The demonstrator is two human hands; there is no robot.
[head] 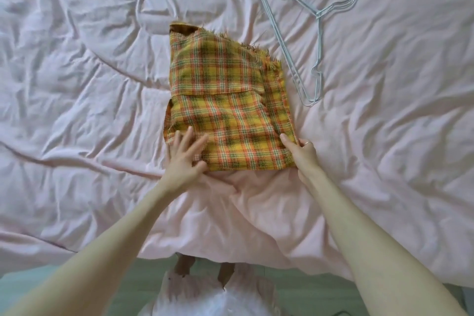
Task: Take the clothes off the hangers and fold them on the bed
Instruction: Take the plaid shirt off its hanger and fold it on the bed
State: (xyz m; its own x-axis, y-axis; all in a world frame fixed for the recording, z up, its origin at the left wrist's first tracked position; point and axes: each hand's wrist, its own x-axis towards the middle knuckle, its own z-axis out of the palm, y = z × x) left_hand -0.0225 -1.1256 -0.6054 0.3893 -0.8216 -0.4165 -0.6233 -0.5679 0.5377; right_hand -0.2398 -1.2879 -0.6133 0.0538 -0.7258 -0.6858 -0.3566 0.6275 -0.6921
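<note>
The left hand (pixel 186 155) lies with fingers spread flat on the near left corner of the plaid garment (pixel 225 105), pressing it down. The right hand (pixel 302 150) pinches the near right corner between thumb and fingers. The garment sits partly folded in the middle of the pink bed (pixel 77 84), frayed hem at the far side. Wire hangers (pixel 305 41) lie just beside it to the right. To fold well, she should probably smooth outward and keep the edges aligned before turning the next fold.
</note>
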